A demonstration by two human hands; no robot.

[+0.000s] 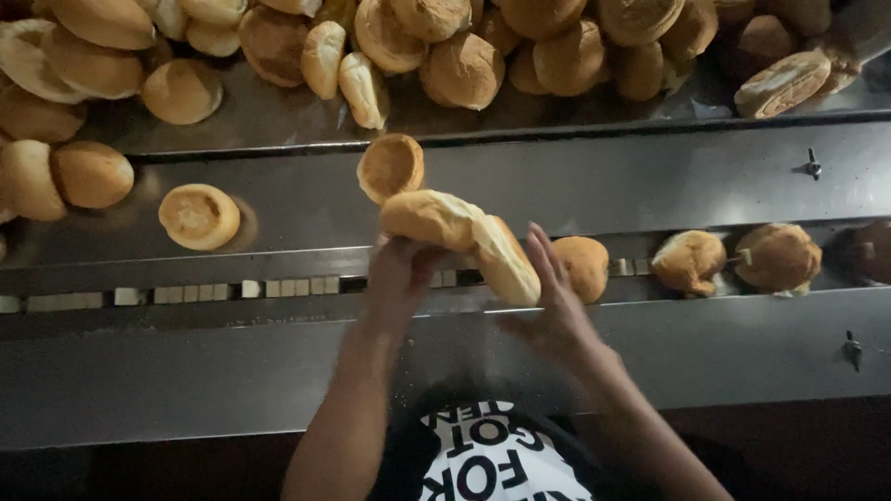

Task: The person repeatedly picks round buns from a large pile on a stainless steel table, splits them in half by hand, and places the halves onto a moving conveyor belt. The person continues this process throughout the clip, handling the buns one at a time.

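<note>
My left hand (pixel 397 271) grips a bun (pixel 430 218) | my right hand (pixel 555 297), open, steadies a second bun (pixel 506 262) | long axes slant rightward-down, between both hands.

Brushed, dully gleaming steel conveyor trough (pixel 650 186); matt golden crusty bread rolls (pixel 432 218), floury pale undersides; pale plastic chain links (pixel 186 295); printed cotton shirt (pixel 492 455)
</note>
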